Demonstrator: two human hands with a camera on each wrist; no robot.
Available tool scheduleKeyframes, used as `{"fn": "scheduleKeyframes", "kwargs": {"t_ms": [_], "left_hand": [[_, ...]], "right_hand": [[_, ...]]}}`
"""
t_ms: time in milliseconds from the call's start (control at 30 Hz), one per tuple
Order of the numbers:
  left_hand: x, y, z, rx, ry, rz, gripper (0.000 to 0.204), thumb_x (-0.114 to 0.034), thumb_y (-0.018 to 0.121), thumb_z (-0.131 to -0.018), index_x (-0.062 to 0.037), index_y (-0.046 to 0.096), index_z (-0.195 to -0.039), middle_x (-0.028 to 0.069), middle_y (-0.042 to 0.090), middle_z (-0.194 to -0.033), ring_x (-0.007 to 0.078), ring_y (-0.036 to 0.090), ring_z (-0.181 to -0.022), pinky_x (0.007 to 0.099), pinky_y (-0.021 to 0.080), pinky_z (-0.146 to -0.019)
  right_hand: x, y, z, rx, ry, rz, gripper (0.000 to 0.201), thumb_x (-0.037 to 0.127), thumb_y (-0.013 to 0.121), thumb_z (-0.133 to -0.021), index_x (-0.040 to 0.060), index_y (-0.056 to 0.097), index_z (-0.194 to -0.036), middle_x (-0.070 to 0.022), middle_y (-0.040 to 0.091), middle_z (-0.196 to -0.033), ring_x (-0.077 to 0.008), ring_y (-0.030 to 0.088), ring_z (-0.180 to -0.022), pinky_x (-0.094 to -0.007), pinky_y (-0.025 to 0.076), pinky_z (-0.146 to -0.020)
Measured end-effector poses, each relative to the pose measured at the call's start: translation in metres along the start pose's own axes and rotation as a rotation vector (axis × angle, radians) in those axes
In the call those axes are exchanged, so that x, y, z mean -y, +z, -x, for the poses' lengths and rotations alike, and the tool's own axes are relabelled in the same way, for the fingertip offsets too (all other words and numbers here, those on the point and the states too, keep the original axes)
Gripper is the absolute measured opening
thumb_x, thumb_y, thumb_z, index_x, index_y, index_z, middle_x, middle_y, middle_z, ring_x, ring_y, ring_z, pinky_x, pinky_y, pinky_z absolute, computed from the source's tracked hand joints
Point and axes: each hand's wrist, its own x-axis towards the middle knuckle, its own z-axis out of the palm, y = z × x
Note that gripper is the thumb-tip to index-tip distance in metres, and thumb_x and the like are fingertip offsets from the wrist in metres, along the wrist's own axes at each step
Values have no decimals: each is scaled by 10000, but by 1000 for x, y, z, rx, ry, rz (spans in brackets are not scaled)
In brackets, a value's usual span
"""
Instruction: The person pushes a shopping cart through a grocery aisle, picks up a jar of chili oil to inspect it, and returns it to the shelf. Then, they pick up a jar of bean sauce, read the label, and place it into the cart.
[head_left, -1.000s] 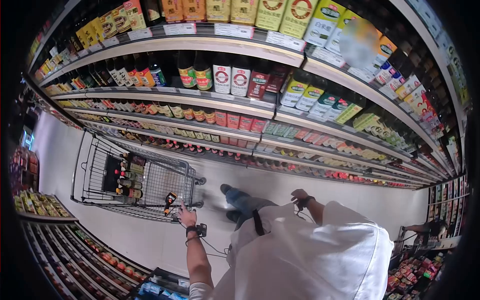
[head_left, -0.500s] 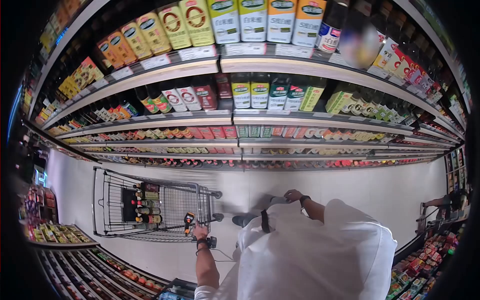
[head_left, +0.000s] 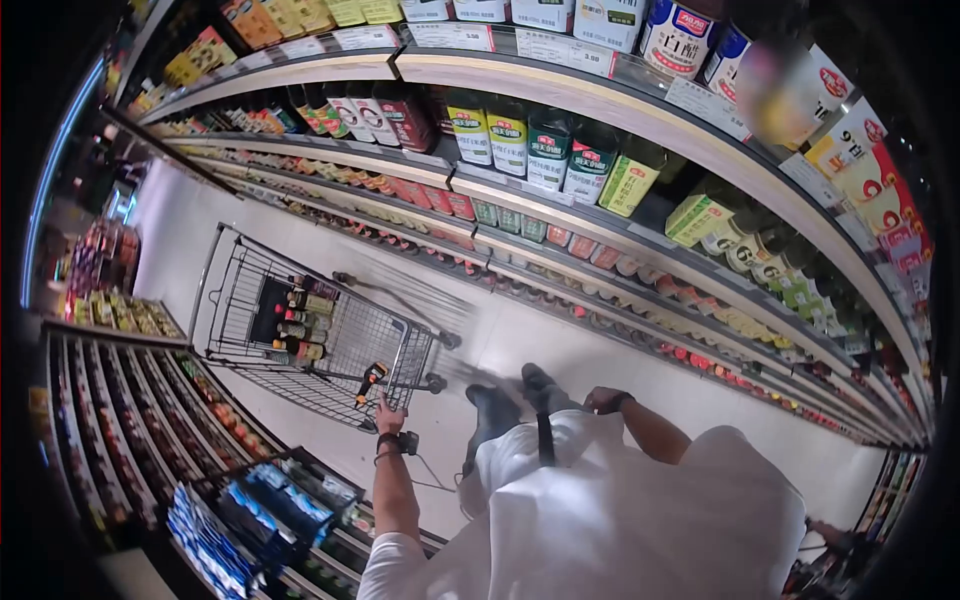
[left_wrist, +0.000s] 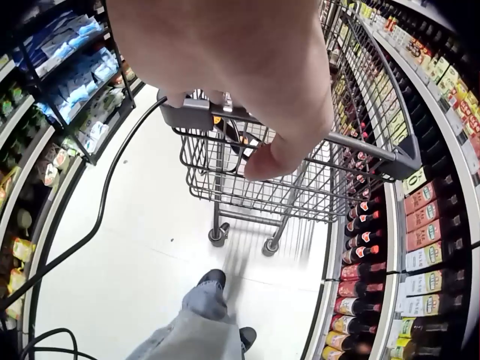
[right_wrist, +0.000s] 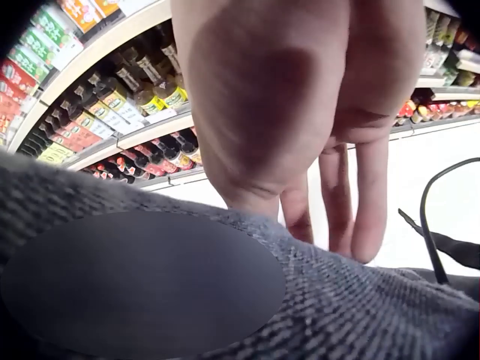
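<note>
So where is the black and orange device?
In the head view, left of centre: the device is by the cart handle, just beyond the left hand.

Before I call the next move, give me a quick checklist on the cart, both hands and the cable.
1. Left hand on the cart handle: ok.
2. Right hand holding nothing: ok.
3. Cable away from the visible wheels: ok.
4. Shoes apart from those wheels: ok.
5. Bottles inside the cart: ok.
6. Bottle caps tightly closed: cannot tell, too small in view.
</note>
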Motion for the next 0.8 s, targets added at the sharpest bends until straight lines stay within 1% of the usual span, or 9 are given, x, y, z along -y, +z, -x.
{"fn": "scheduleKeyframes", "kwargs": {"t_ms": [33, 133, 267, 400, 467, 533, 600, 633, 800], "left_hand": [[7, 6, 5, 56, -3, 121, 1075, -270, 773, -661, -104, 239, -1579, 316, 450, -1419, 467, 413, -1336, 493, 342, -1144], [-5, 22, 48, 0, -24, 28, 1020, -303, 767, -685, -106, 284, -1562, 294, 438, -1452, 460, 400, -1363, 499, 352, -1144], [-15, 41, 95, -18, -137, 75, 921, -292, 768, -690, -184, 376, -1517, 232, 445, -1477, 429, 396, -1383, 497, 370, -1141], [-41, 39, 147, 83, -253, 61, 902, -300, 774, -700, -233, 370, -1503, 209, 401, -1513, 406, 415, -1377, 518, 388, -1125], [-69, 31, 177, 136, -319, 7, 942, -308, 788, -698, -226, 326, -1515, 215, 370, -1527, 415, 458, -1342, 508, 409, -1113], [-70, 58, 194, 144, -374, 2, 1025, -335, 788, -717, -301, 218, -1568, 207, 203, -1616, 452, 213, -1473, 670, 286, -1122], [-82, 86, 222, 111, -404, -102, 1040, -328, 775, -724, -337, 195, -1588, 184, 122, -1658, 471, 36, -1522, 770, 154, -1118], [-82, 98, 237, 73, -387, -88, 1083, -331, 771, -716, -354, 148, -1602, 182, 73, -1669, 477, -59, -1520, 783, 112, -1112], [-75, 134, 283, 66, -356, 58, 1029, -399, 772, -729, -318, 203, -1582, 212, 56, -1660, 503, -85, -1505, 816, 72, -1085]], "right_hand": [[-52, 19, -25, -37, -93, -7, 368, 217, 642, -799, 76, 750, -1121, -109, 758, -1071, -238, 712, -979, -376, 552, -864], [-15, -3, 31, -14, 50, -304, 368, 192, 647, -805, 71, 745, -1139, -111, 757, -1076, -225, 715, -935, -362, 554, -852], [-18, 24, 64, -87, 45, -676, 351, 222, 689, -880, 21, 724, -1165, -93, 750, -1020, -201, 702, -891, -358, 560, -814], [-95, 58, 35, -176, -351, -164, 333, 266, 657, -924, 31, 725, -1150, -87, 738, -1032, -165, 681, -870, -326, 547, -814], [-110, 61, 32, -120, -230, 91, 332, 304, 631, -936, 54, 731, -1130, -107, 737, -1025, -166, 679, -878, -337, 543, -821], [-114, 59, 61, -81, -366, 608, 324, 318, 613, -938, 76, 737, -1114, -132, 737, -1033, -186, 684, -927, -371, 542, -830], [-116, 72, 102, -162, 10, 52, 313, 325, 610, -941, 93, 736, -1107, -141, 740, -1027, -219, 695, -961, -394, 539, -841], [-134, 78, 112, -193, -31, 159, 316, 327, 609, -943, 90, 735, -1112, -135, 746, -1008, -230, 704, -952, -393, 540, -837], [-129, 85, 164, -312, 130, 145, 314, 327, 612, -942, 88, 731, -1105, -125, 753, -983, -240, 714, -936, -391, 543, -829]]}}
